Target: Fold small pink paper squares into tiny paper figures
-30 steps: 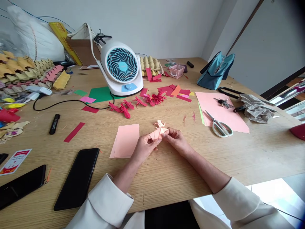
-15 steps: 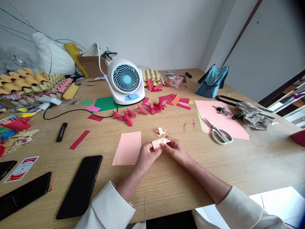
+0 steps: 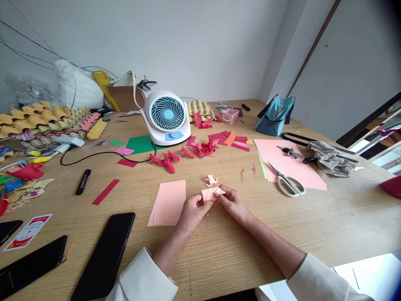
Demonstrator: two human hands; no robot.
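Note:
A small folded piece of pale pink paper (image 3: 209, 194) is pinched between my two hands just above the wooden table. My left hand (image 3: 193, 211) grips its left side, thumb in front. My right hand (image 3: 234, 203) holds the right side, with the thumb pressed on a fold and a pointed corner showing past it. Just beyond lies a small pale folded-paper figure (image 3: 211, 180) with thin limbs. To the left of my left hand rests a short stack of pale pink sheets (image 3: 171, 202).
Scissors (image 3: 290, 184) and keys (image 3: 290, 152) lie on larger pink sheets (image 3: 307, 171) at right. Behind are red folded-paper figures (image 3: 169, 164), red scraps and a white fan (image 3: 169, 115). A black phone (image 3: 105, 253) and a marker (image 3: 83, 182) lie at left.
The whole view has tilted, so everything appears slightly lower. Both hands keep their hold on the folded pink paper, with little visible change in its shape.

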